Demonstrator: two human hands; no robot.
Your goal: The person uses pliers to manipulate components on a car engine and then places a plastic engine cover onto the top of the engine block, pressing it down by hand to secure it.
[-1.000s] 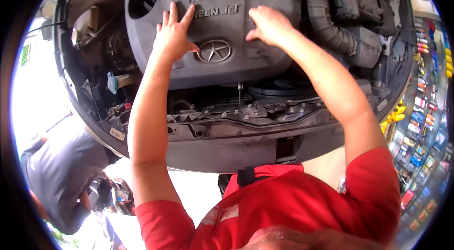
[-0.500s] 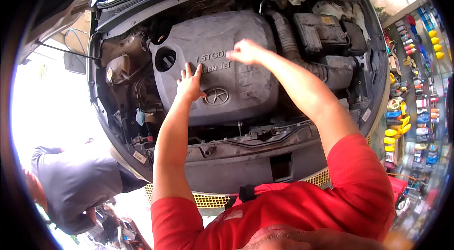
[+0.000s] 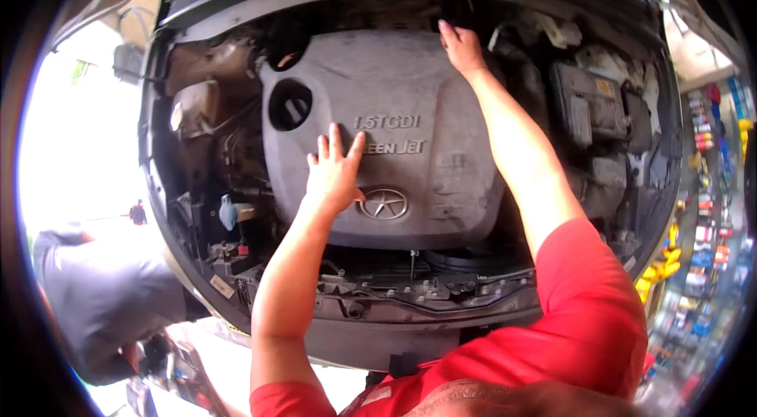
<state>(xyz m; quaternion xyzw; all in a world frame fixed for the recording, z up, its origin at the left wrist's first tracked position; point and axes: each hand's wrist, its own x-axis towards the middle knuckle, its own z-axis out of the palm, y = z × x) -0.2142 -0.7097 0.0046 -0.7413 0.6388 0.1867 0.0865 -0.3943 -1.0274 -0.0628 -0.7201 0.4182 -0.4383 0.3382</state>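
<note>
A broad grey plastic engine cover (image 3: 457, 125) with raised lettering and a round emblem lies over the engine. My left hand (image 3: 335, 173) rests on its left half, palm down, fingers spread, just left of the lettering. At the cover's far right corner is my right hand (image 3: 464, 50), fingers closed around the edge; some fingertips are hidden there. A round opening (image 3: 291, 106) in the cover's far left part shows a dark cap inside.
A battery (image 3: 590, 102) sits right of the cover, and a pale reservoir tank (image 3: 195, 107) left of it. The front crossmember (image 3: 394, 308) runs nearest me. A person in grey (image 3: 110, 291) bends at the left. Shelves of bottles (image 3: 702, 259) stand at the right.
My right hand has gone from above the lettering, farther away and right, to the cover's far corner. The left hand stays on the cover. The view has shifted.
</note>
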